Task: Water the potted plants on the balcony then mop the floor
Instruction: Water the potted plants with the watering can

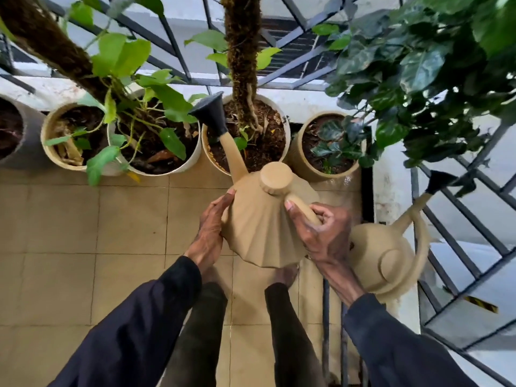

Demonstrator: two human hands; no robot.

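Observation:
I hold a tan ribbed watering can (262, 227) over the tiled floor, tilted forward. Its black rose (210, 113) hangs over the soil of the white pot (282, 127) with the mossy pole. My right hand (321, 233) grips the can's handle. My left hand (212, 227) presses flat against the can's left side. No stream of water is visible. Left of it stands another white pot (178, 169) with green leaves, and to the right a tan pot (300, 160) with dark leaves.
A reflection of the can (391, 258) shows in a glass pane at right. More pots, a tan one (47, 146) and a grey one (30, 146), line the wall at left. A metal railing (279, 76) runs behind the pots. A dark leafy plant (418, 65) hangs at top right.

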